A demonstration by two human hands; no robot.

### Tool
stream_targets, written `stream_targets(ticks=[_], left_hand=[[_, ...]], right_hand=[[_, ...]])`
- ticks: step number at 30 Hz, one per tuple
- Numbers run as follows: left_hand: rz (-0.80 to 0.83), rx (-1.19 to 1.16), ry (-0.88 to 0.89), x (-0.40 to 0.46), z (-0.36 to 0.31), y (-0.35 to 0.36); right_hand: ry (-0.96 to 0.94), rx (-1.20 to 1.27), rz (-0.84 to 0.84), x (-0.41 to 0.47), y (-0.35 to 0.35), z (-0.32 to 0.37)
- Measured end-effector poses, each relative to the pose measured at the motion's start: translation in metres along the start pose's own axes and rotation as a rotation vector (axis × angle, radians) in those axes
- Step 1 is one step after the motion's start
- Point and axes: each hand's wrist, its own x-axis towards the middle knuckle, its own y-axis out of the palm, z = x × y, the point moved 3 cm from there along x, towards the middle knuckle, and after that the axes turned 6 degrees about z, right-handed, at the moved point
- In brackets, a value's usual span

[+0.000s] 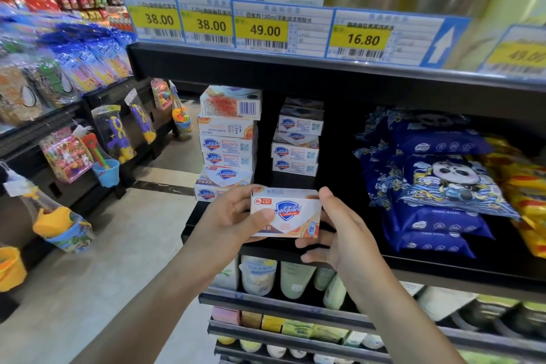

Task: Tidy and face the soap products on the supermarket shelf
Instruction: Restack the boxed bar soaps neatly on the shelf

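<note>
Both hands hold the white-and-orange cardboard soap box (286, 213) just in front of the black shelf (443, 267), label facing out. Left hand (233, 216) pinches its left end, right hand (334, 227) its right. Probably light, rigid, thin walls: take by the ends, don't squeeze the faces.

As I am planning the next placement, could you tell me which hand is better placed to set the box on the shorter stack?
Probably the right hand: it grips the box nearest the shorter stack.
</note>
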Motion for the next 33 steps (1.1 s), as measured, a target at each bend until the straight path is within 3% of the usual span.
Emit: stream_targets(ticks=[9,18,33], left_hand=[[0.034,0.052,0.053,-0.0013,-0.0016,0.0012],[0.056,0.087,0.039,-0.0052,-0.0021,-0.003],[-0.034,-0.167,-0.299,-0.0024,-0.0028,-0.0037]], right_hand=[[0.102,0.01,0.07,0.004,0.0049,0.0047],[0.039,0.033,0.037,0.0044,0.0028,0.006],[-0.134,-0.116,0.026,-0.0008,-0.0031,0.0042]])
